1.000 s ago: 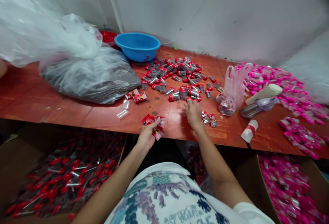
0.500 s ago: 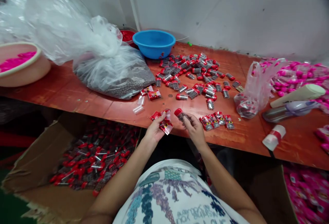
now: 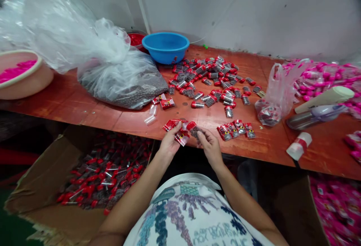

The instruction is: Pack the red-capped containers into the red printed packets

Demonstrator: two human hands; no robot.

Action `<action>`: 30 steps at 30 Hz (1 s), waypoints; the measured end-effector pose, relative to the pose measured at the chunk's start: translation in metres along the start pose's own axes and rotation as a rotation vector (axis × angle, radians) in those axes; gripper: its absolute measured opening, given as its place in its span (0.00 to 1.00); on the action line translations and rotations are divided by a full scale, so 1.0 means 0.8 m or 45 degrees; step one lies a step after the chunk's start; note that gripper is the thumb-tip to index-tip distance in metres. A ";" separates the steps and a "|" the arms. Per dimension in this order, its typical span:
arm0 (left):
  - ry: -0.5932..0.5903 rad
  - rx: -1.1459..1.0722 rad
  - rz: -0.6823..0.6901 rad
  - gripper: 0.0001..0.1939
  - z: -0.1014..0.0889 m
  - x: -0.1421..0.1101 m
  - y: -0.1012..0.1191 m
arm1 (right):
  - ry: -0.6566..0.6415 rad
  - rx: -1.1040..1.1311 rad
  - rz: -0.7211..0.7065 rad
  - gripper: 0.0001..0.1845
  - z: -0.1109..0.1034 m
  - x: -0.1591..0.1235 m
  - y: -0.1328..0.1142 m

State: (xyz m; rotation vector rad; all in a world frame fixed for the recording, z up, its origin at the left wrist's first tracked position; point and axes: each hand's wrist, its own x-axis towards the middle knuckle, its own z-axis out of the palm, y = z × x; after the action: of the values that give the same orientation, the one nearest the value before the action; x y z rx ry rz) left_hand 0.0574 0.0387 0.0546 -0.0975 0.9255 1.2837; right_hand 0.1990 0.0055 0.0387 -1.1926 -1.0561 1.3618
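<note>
My left hand (image 3: 169, 142) is closed on several red printed wrappers (image 3: 182, 137) at the table's front edge. Close beside it, my right hand (image 3: 211, 144) pinches a small clear bottle (image 3: 193, 128) with a red cap and dark contents, tilted toward the wrappers. Whether bottle and wrapper touch, I cannot tell. Right of that hand lies a row of wrapped bottles (image 3: 236, 130) in red printed film. Farther back is a loose pile of unwrapped red-capped bottles (image 3: 217, 75). More red wrappers (image 3: 167, 103) and clear plastic pieces (image 3: 150, 119) lie to the left.
A large clear bag of dark beads (image 3: 126, 84), a blue basin (image 3: 166, 48) and a pale tub (image 3: 31, 78) stand behind and left. On the right are a small plastic bag (image 3: 270, 110), a drink bottle (image 3: 313, 118) and pink items (image 3: 324, 80). Below sits a carton (image 3: 56, 219) of red-capped bottles.
My right hand has brought the red-capped bottle left, closer to the wrappers in my left hand. My left hand keeps its hold. The camera view has shifted slightly.
</note>
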 end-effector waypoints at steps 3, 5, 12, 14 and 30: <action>0.048 0.016 0.026 0.03 0.002 -0.002 0.001 | -0.007 -0.003 -0.004 0.20 0.000 -0.003 -0.001; 0.066 0.014 0.040 0.03 0.003 -0.003 0.001 | -0.010 -0.012 -0.007 0.20 0.000 -0.005 -0.001; 0.036 -0.004 0.061 0.05 0.004 -0.005 -0.001 | -0.007 -0.047 -0.004 0.20 0.000 -0.008 -0.002; 0.045 -0.006 0.067 0.06 0.005 -0.005 -0.001 | -0.024 -0.062 0.006 0.20 0.001 -0.009 -0.003; -0.102 0.252 0.416 0.13 -0.001 -0.013 -0.013 | -0.063 0.145 0.038 0.18 0.006 -0.007 0.002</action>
State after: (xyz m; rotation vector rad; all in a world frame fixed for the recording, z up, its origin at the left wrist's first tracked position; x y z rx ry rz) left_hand 0.0655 0.0266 0.0563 0.2680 1.0222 1.4759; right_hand 0.1937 -0.0003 0.0383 -1.0995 -0.9852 1.4615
